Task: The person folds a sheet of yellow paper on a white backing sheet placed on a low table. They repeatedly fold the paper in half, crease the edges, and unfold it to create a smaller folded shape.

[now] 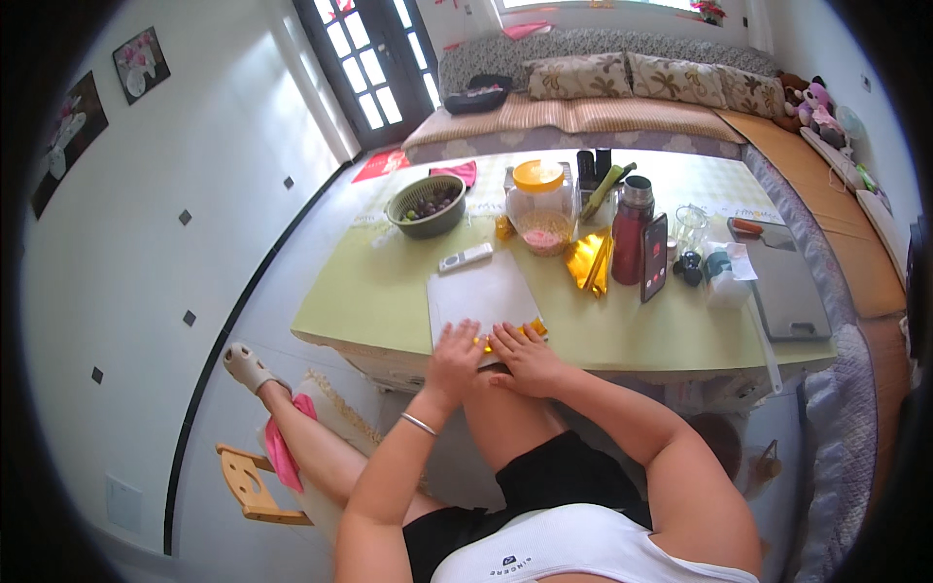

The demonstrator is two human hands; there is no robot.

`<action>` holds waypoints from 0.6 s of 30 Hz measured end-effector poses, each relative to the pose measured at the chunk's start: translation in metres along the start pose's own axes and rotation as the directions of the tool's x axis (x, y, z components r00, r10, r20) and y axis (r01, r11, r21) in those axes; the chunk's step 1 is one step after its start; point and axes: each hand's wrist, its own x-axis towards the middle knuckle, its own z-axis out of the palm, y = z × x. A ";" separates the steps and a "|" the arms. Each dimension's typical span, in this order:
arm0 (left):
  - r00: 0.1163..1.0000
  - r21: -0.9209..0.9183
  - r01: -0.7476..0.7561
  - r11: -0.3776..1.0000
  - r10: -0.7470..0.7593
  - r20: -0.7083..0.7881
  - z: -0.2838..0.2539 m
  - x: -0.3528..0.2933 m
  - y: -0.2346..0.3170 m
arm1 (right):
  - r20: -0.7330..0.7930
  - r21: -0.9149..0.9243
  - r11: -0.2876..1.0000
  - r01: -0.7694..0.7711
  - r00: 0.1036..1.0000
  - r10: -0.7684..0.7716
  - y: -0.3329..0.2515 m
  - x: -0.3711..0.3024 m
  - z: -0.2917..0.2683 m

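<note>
My left hand and my right hand rest side by side at the near end of a white sheet or board. Both have their fingers stretched out, palms down. Beneath the fingertips lies a narrow gold foil strip, partly covered by the hands, with bits showing between them and beyond the right one. Whether the foil is rolled or folded cannot be made out. A white remote control sits at the sheet's far edge. Farther right stands a larger folded piece of gold foil.
Around the table stand a grey-green colander with grapes, a yellow-lidded jar, a red thermos, an upright phone, a glass mug and a grey cutting board. Behind is a long sofa.
</note>
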 end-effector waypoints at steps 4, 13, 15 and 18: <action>0.979 -0.371 0.197 0.907 -0.164 0.119 0.023 -0.006 0.026 | 0.009 -0.072 0.997 0.020 1.000 -0.019 0.004 -0.001 0.004; 0.960 -0.179 0.263 0.948 -0.239 0.148 0.037 -0.016 0.035 | 0.003 -0.062 0.997 0.036 0.999 -0.036 0.006 -0.001 -0.002; 0.953 -0.220 0.287 0.932 -0.255 0.162 0.033 -0.021 0.037 | -0.008 -0.033 0.999 0.041 0.999 -0.041 0.005 -0.006 0.004; 0.937 -0.243 0.324 0.915 -0.274 0.216 0.031 -0.018 0.036 | -0.038 -0.025 0.999 0.032 0.999 -0.033 0.009 -0.004 0.007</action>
